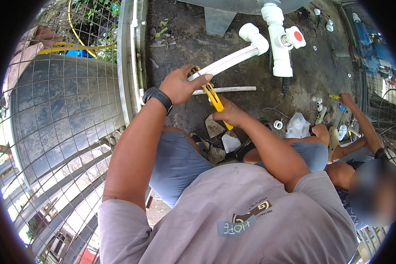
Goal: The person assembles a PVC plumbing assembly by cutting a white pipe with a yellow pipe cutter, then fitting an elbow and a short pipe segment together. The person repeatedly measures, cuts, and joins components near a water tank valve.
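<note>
White pipe (233,60): slanting away down-left of the white valve (277,44), its elbow (262,43) sitting just left of it.
Left hand (178,83): curling snugly round the pipe's end farthest from the valve.
Right hand (230,113): wrapping firmly around the yellow cutter (216,101), down-left of the valve; its blade is hiding, so I can't tell if it's biting.
Good handling: I'd be keeping the cutter square to the pipe and the left thumb (203,80) away.
Edges: metal frame (126,57) and wire fence (70,101) are hemming in the valve's far left.
Room: dark ground (323,75) is stretching right of the valve, towards a co-worker's hand (347,100).

Wire mesh (66,101), grimy ground (180,46), white plastic pipe (231,60) and fittings (277,46) mark this as an outdoor plumbing work spot.
</note>
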A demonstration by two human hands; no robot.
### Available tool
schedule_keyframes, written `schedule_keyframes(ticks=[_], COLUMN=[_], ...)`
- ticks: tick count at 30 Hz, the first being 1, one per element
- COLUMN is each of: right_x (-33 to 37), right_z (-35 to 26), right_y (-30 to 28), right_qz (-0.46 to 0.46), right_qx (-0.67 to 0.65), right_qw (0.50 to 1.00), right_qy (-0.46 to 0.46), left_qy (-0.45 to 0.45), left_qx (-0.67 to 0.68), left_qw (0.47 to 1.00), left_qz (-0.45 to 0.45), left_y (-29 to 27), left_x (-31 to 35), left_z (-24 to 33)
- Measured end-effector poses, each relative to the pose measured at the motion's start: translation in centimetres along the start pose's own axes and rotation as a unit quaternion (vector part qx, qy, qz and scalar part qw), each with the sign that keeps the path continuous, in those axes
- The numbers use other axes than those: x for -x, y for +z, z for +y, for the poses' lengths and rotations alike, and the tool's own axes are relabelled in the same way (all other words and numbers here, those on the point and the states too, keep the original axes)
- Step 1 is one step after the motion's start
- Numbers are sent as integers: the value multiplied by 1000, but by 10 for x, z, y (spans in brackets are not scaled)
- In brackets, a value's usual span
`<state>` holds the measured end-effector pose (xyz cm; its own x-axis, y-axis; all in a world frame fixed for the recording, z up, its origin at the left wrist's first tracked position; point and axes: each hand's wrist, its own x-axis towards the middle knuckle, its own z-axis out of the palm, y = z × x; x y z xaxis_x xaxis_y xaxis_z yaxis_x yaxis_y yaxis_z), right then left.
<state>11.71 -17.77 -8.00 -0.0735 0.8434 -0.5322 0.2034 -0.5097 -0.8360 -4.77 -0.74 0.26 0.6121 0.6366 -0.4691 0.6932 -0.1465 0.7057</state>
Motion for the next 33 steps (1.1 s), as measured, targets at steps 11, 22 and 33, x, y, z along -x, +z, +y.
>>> schedule_keyframes(ticks=[11, 22, 33], right_x=[8, 18, -30], right_z=[-14, -6, 51], right_y=[-3, -3, -2], right_qz=[-21, -50, 22], right_qx=[14, -41, -99], right_qw=[997, 995, 971], right_qy=[68, 76, 217], left_qy=[9, -55, -36], left_qx=[25, 34, -11], left_qw=[1000, 997, 990], left_qz=[16, -43, 138], left_y=[2, 11, 66], left_x=[-2, -15, -60], left_z=[-3, -15, -26])
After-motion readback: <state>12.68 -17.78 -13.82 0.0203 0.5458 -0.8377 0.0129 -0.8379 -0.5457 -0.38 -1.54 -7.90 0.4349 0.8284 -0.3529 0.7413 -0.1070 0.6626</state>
